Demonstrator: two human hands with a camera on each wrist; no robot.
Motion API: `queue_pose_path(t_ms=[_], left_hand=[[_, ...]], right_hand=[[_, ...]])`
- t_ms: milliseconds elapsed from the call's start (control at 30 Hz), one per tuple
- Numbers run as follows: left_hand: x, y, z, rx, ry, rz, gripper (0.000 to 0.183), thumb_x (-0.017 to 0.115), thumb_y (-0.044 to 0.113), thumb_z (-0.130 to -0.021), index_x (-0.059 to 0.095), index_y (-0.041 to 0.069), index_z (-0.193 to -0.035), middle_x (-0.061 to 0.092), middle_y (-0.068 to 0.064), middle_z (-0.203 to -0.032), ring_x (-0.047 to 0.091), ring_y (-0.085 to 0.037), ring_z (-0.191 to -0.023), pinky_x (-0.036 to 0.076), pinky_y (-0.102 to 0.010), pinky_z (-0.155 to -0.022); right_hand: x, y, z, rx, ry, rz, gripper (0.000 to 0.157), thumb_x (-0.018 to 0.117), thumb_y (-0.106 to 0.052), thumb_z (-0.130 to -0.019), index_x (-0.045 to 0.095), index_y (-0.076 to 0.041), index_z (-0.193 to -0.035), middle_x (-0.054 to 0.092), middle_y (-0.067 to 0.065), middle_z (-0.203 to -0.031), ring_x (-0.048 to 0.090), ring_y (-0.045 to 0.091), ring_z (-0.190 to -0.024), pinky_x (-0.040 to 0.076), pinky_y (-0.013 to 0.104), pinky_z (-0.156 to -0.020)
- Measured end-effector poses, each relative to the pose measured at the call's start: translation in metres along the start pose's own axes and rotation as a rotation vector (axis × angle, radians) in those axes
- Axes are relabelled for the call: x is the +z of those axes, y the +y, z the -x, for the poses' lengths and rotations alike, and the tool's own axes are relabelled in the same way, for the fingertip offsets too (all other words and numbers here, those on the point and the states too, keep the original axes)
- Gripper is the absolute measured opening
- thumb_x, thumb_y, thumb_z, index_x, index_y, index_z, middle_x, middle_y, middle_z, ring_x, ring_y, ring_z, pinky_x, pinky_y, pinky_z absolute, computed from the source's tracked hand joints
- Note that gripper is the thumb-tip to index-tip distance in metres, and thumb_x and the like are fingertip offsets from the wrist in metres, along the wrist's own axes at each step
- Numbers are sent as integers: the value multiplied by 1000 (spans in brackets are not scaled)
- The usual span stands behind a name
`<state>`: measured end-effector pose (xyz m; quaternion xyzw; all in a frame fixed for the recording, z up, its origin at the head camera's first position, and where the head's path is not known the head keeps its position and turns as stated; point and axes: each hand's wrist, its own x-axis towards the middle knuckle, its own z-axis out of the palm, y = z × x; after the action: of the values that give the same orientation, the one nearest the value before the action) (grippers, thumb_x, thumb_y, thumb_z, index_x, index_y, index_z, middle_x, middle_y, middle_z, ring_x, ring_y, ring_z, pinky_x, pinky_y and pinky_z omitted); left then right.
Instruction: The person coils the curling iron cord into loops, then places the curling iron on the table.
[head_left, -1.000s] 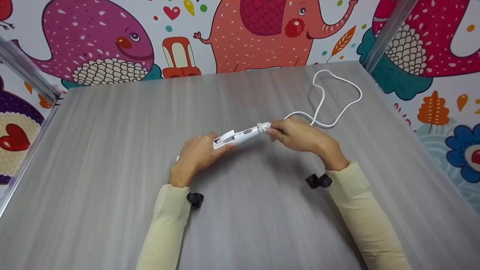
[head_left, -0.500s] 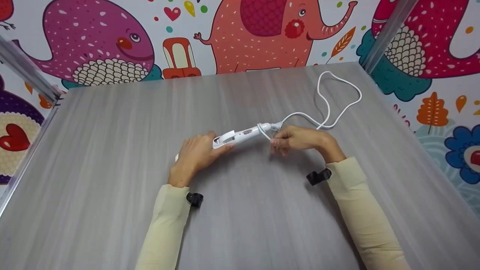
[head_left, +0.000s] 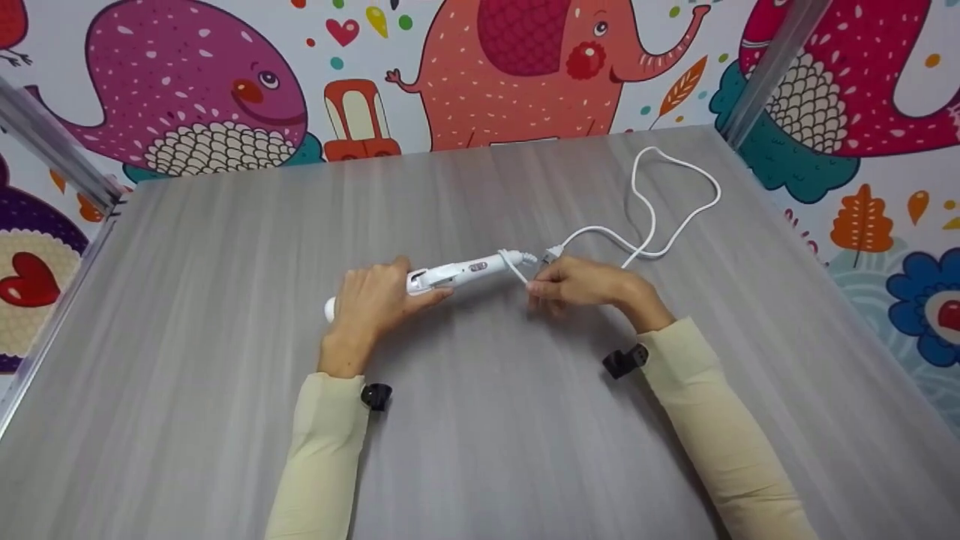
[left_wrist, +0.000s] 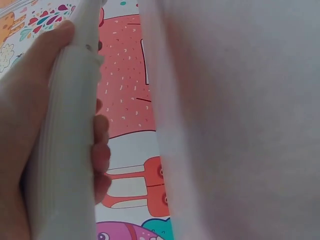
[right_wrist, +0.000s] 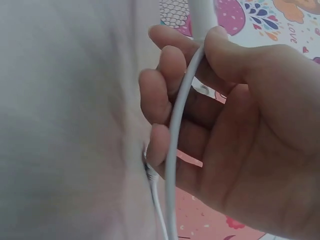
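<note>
A white hair curling iron lies slantwise over the table, its lever and small switch facing up. My left hand grips its thicker part, and its rounded tip sticks out behind the palm. In the left wrist view, the thumb and fingers wrap round the ribbed white body. The white cord loops over the handle near its end. My right hand pinches this cord between thumb and forefinger; in the right wrist view the cord runs down across the other fingers. A plug lies beside the handle's end.
The rest of the cord lies in a wide loop on the grey wood-grain table, toward the back right. Walls with printed cartoon animals and metal corner posts bound the table.
My right hand has come off the handle's end and drawn the cord a little toward me, showing the plug. The curling iron and my left hand have shifted slightly left.
</note>
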<state>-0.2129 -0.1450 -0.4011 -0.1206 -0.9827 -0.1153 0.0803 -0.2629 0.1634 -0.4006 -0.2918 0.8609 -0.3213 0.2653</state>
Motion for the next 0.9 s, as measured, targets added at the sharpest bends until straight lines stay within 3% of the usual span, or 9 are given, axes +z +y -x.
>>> queue_pose_path(t_ms=[300, 533, 633, 767, 900], left_hand=[[-1, 3, 0, 45, 40, 19, 66, 66, 69, -82, 65, 4, -93, 57, -8, -65, 49, -21, -52, 34, -29, -48], [4, 5, 0, 123, 98, 13, 62, 69, 64, -83, 65, 3, -90, 53, -7, -60, 44, -18, -48, 32, -28, -47], [8, 6, 1, 142, 115, 10, 60, 71, 63, -83, 65, 3, -88, 52, -6, -59, 43, -18, -47, 32, -28, -46], [10, 7, 1, 152, 129, 13, 60, 72, 62, -82, 65, 2, -88, 54, -8, -59, 44, -19, -48, 36, -29, -46], [11, 6, 2, 168, 135, 38, 59, 72, 61, -83, 66, 2, -91, 58, -10, -61, 47, -20, -48, 41, -31, -47]], right_hand=[[7, 5, -5, 14, -38, -126, 37, 48, -22, -106, 73, 2, -95, 58, -4, -61, 52, 7, -55, 42, 24, -54], [9, 10, -6, 123, -14, -3, 48, 50, -35, -105, 74, 0, -81, 48, -8, -52, 43, 6, -51, 32, 22, -52], [9, 10, -6, 159, 26, 55, 50, 54, -39, -102, 74, -2, -75, 46, -9, -50, 40, 5, -50, 30, 23, -51], [12, 12, -7, 141, 131, 128, 49, 60, -42, -99, 73, -6, -69, 47, -11, -52, 39, 6, -51, 31, 24, -51], [14, 13, -10, 117, 227, 112, 40, 66, -39, -95, 73, -9, -70, 54, -8, -57, 44, 6, -52, 34, 24, -52]])
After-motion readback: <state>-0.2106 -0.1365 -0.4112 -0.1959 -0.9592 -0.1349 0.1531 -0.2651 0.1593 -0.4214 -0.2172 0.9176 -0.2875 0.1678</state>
